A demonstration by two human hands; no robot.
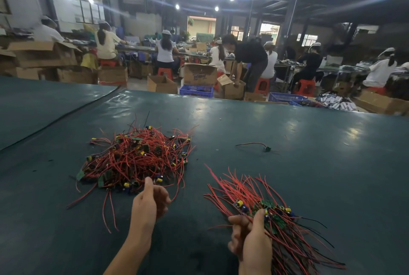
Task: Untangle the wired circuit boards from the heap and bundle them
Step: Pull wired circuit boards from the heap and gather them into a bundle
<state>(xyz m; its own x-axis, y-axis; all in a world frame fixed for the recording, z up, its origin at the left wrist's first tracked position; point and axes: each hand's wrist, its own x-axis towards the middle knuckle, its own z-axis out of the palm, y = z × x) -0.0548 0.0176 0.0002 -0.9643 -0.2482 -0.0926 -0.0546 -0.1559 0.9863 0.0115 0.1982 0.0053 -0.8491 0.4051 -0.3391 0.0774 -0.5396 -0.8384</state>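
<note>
box [200, 74] print blurred; bundle [277, 212] held.

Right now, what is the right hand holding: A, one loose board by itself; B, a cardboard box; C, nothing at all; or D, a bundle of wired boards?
D: the right hand grips a bundle of wired boards, with its red wires fanning out past the fingers.

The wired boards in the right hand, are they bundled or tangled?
Bundled: the right hand grips the wired boards together, red wires fanning roughly parallel both ways.
</note>
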